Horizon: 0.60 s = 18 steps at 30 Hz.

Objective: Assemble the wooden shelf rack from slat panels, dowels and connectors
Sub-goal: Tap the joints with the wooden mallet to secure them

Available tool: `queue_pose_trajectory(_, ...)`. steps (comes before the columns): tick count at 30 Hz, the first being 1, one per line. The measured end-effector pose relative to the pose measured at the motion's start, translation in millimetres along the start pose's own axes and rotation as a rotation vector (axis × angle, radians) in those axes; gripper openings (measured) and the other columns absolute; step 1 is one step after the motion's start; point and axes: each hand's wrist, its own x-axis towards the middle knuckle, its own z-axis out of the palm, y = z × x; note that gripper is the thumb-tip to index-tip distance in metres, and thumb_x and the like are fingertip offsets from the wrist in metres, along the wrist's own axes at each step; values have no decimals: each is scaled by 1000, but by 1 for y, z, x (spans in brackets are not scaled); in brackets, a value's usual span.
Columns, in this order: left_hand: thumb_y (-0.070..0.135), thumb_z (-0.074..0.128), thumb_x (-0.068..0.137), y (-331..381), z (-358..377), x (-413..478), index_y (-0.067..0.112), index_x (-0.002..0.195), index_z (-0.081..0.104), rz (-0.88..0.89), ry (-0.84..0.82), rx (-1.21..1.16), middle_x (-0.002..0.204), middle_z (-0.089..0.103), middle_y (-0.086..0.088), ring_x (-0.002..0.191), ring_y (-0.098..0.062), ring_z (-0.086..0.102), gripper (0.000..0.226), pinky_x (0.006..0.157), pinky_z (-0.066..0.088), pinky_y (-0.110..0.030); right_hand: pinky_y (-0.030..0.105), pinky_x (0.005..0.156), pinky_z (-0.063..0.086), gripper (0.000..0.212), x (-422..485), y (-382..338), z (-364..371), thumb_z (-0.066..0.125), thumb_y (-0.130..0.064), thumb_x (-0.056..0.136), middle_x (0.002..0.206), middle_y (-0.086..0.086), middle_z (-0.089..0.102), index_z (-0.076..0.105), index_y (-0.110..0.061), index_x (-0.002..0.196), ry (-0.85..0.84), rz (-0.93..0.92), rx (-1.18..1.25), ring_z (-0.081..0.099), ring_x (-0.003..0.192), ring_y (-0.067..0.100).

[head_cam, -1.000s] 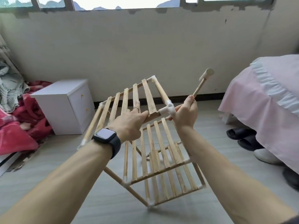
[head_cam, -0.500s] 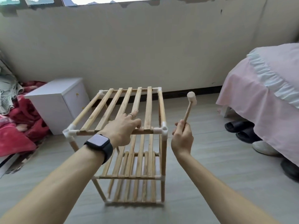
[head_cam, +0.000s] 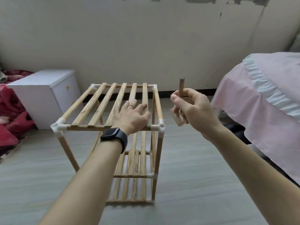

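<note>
Just right of the white cabinet point(head_cam: 40, 95), the shelf rack point(head_cam: 97, 104) stands on the floor with all three slat tiers in place, so this looks like the closing step: seating the joints. The left hand point(head_cam: 129, 116) lies flat on the top panel's right-hand slats near the front rail, fingers straight and lightly spread, bracing the frame. Farther from the cabinet, just past the rack's near corner, the right hand point(head_cam: 193, 109) curls around a small wooden mallet point(head_cam: 181, 88), which is upside down: handle poking up, head below the fingers. My call for the next move: flip the mallet and tap down squarely on the near corner connector point(head_cam: 159, 126). The rack's long axis runs vertical, legs straight up, and its top slats point away toward the wall.
</note>
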Motion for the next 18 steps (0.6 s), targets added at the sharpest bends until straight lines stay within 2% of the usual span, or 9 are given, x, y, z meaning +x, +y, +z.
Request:
queue_pose_trajectory(1,63,22,91,0,2,1,52,153,18,2,-1,2,169,9,6,155,-19,3,63,122,-2,-57,32,63,53,19,1,-2,2,62,-38,99,71,-2,68,70,-21,103,101,-40,-154,61,63,10)
queue_pose_trajectory(3,63,20,91,2,3,-1,52,154,18,0,12,1,169,9,6,155,-19,4,63,122,-2,-56,27,65,50,28,5,-6,8,57,-45,101,71,-1,67,71,-24,89,241,-128,-347,61,66,12)
queue_pose_trajectory(5,62,19,93,3,3,-3,51,154,19,-2,29,-6,169,10,6,155,-19,5,62,123,-2,-55,23,63,43,30,12,-14,17,55,-46,101,74,-4,60,62,-28,79,299,-182,-414,56,65,10)
queue_pose_trajectory(7,61,18,95,3,2,-5,50,154,19,9,33,-15,169,10,6,155,-20,5,61,124,-2,-55,28,66,47,27,24,-21,27,50,-38,104,77,-4,55,50,-27,80,278,-176,-227,56,64,9)
queue_pose_trajectory(9,61,17,97,3,1,-6,51,155,19,10,33,-18,169,10,6,156,-21,5,59,124,-2,-55,35,60,49,26,34,-24,38,47,-29,107,72,1,53,45,-21,82,280,-143,48,55,56,15)
queue_pose_trajectory(12,59,16,100,4,1,-6,51,155,19,4,23,-15,169,9,6,156,-21,3,56,124,-4,-54,34,51,31,30,39,-25,55,47,-19,102,61,0,36,38,-19,73,403,-64,283,31,51,14)
queue_pose_trajectory(16,58,16,101,4,0,-5,50,155,17,10,26,-18,169,8,5,156,-22,2,55,123,-5,-55,36,49,24,35,57,-45,57,51,-35,90,55,-1,27,31,-22,64,489,-93,340,23,49,18)
queue_pose_trajectory(18,56,16,102,3,1,-3,50,156,17,13,27,-26,169,8,5,156,-22,2,54,123,-6,-55,35,49,25,37,63,-46,57,52,-36,90,54,-5,27,31,-23,62,542,-109,407,23,48,17)
